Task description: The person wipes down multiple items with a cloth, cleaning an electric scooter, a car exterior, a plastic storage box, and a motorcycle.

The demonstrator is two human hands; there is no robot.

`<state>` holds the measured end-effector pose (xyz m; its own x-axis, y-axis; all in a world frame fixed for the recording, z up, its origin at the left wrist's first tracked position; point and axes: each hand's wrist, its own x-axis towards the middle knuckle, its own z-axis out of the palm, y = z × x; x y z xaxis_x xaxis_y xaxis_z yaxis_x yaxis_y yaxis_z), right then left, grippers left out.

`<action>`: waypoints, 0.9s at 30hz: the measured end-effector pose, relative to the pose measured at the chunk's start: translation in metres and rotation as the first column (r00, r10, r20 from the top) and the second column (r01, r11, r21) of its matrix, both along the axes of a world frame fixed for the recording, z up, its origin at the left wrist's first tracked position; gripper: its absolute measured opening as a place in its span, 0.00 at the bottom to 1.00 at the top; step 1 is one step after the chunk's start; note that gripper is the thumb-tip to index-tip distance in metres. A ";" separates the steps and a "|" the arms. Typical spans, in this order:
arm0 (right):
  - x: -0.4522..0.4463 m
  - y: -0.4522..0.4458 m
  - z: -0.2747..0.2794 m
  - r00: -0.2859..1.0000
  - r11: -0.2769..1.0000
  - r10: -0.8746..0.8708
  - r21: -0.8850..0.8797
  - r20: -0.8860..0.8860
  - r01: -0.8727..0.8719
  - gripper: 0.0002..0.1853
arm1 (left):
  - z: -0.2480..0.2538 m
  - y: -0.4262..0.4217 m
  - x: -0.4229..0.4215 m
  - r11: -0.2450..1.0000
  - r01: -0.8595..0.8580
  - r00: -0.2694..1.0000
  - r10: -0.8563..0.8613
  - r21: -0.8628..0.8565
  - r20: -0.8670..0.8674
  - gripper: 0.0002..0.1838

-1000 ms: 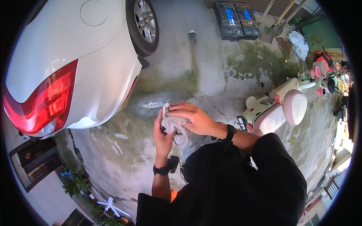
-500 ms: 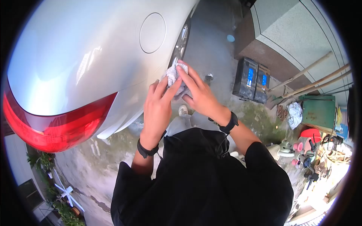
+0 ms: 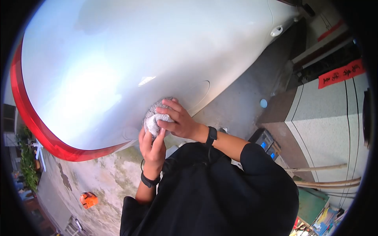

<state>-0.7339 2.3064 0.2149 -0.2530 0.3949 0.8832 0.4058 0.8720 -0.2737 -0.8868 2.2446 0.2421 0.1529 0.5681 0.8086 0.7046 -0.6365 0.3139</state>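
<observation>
A crumpled grey-white cloth (image 3: 152,118) is bunched between my two hands, beside the rear side panel of a silver-white car (image 3: 169,47). From above and to the right, my right hand (image 3: 182,122) curls its fingers over the cloth. My left hand (image 3: 152,151) grips the cloth from below, its fingertips close to those of the right. Whether the cloth touches the paint is hard to tell. The round fuel cap (image 3: 199,96) shows just right of the hands, partly faded in the reflection. A red tail light (image 3: 65,151) wraps the car's rear corner at left.
A dark box (image 3: 260,137) stands on the ground by the wall (image 3: 323,126) at right, with wooden poles (image 3: 327,184) and a green box (image 3: 313,206) below. An orange bag (image 3: 89,200) lies on the concrete at lower left, near plants (image 3: 28,161).
Both hands have moved left with the cloth, from beside the car to in front of its panel. The view has turned, showing more of the car's side and a red banner.
</observation>
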 end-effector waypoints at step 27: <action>0.127 0.074 0.000 0.982 0.977 0.186 0.100 0.022 -0.187 0.20 | 0.007 0.045 0.146 0.980 -0.185 0.980 0.178 0.079 0.093 0.25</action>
<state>-0.6068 2.3804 0.2152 -0.3249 0.2486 0.9125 0.2366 0.9555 -0.1760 -0.7405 2.2896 0.2488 -0.0175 0.5076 0.8614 0.7839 -0.5279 0.3270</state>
